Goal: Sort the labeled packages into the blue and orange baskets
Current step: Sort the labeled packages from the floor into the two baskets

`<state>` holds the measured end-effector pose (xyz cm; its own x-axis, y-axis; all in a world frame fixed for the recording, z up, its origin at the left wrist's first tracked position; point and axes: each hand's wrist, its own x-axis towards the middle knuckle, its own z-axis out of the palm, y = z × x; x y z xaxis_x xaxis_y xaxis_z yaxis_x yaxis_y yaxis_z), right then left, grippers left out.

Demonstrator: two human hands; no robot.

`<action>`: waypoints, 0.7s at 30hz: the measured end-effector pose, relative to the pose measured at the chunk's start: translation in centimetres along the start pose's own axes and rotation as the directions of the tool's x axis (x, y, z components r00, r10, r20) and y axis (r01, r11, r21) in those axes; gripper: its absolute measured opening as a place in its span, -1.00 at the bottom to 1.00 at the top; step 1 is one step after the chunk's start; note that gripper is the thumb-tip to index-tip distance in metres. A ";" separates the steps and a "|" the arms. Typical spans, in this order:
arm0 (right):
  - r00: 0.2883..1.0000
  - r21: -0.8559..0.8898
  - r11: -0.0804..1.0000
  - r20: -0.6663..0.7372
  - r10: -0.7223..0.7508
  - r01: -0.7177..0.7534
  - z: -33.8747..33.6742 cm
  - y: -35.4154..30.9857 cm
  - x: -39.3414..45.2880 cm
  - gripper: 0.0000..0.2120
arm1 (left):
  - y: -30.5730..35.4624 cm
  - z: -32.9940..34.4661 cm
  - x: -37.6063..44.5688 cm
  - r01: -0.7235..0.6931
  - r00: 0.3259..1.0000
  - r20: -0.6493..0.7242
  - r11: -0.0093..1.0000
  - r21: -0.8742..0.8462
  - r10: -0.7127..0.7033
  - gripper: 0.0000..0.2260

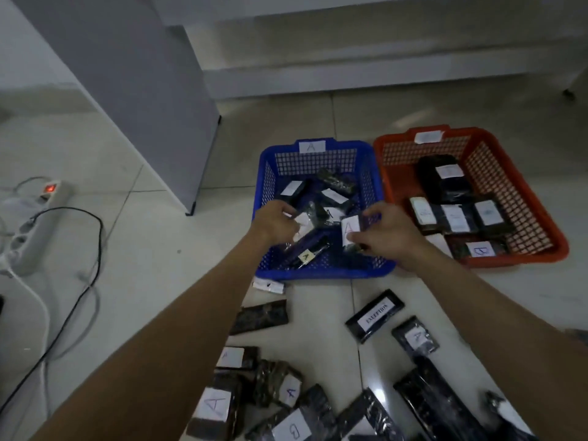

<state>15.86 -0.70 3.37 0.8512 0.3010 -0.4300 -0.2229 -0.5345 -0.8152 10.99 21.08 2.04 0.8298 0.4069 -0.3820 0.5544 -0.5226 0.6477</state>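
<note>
Blue basket (318, 146), tagged A, left of orange basket (541, 198) | right hand (386, 232) pinches A-labelled package (350, 229) over its near right corner | left hand (276, 222) curled on a clear-wrapped package (305, 226) inside | advice: release low, label up, clear of rim | unsorted packages (286, 393) wait on near floor.

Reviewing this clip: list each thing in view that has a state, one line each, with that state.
Left hand: over the blue basket, holding a white-labelled package.
Right hand: pinching a package labelled A over the blue basket.
Blue basket: tagged A, partly filled.
Orange basket: partly filled with labelled packages.
Floor packages: unsorted; labels A and B show.
Exception package: on the floor, apart.
Power strip: switch lit red.
</note>
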 end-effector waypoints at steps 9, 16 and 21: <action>0.992 -0.471 0.879 0.050 0.113 -0.077 4.1 3.0 5.3 -0.56 | -1.9 2.8 4.6 -0.153 0.959 0.279 0.913 0.377 0.045 -0.70; 0.993 -0.758 0.652 0.088 0.074 0.018 4.0 2.2 5.5 -0.78 | -2.2 3.1 4.9 -0.251 0.955 0.260 0.852 0.460 0.141 -0.71; 0.997 -0.778 0.624 0.040 -0.067 0.073 3.9 2.3 5.0 -0.79 | -2.9 4.2 2.7 -0.175 0.983 0.017 0.922 0.344 0.181 -0.72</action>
<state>17.71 2.70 -2.14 0.8447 0.3672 -0.3894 0.2929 -0.9261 -0.2380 11.86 20.60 -3.64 0.9173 0.2930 -0.2698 0.3879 -0.8111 0.4378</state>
